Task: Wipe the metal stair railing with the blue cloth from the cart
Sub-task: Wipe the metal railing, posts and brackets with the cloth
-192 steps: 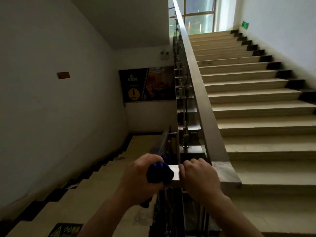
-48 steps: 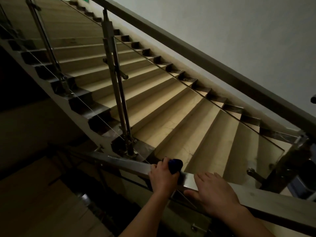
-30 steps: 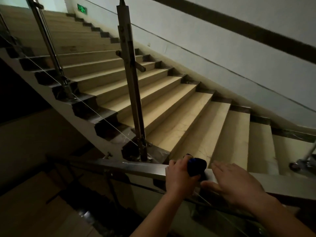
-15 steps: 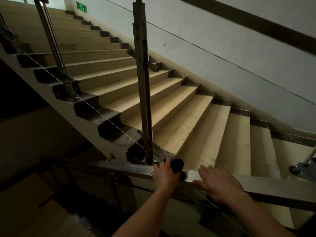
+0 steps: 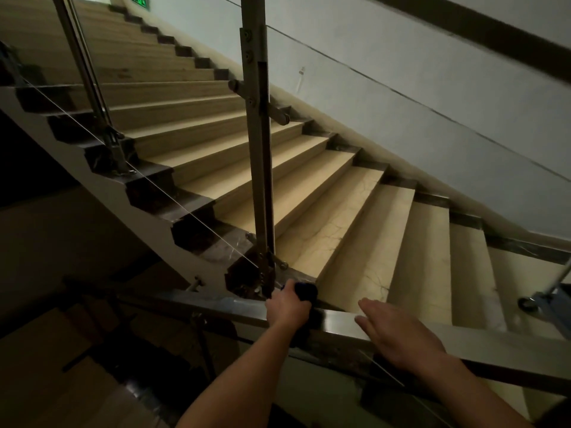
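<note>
Left hand (image 5: 285,308) nearer post (image 5: 259,149) | grip holds blue cloth (image 5: 306,291) (on railing (image 5: 185,299)) | right hand (image 5: 398,332) flat

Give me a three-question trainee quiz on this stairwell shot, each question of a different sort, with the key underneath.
1. True or false: the blue cloth lies loose, with no hand on it.
2. Which hand has a grip on the blue cloth at the railing?
A) left hand
B) right hand
C) both hands
3. Fill in the missing word: the right hand is over the railing with its fingers ____ (straight or curled).

Key
1. False. The left hand holds it against the railing.
2. A
3. straight
</note>
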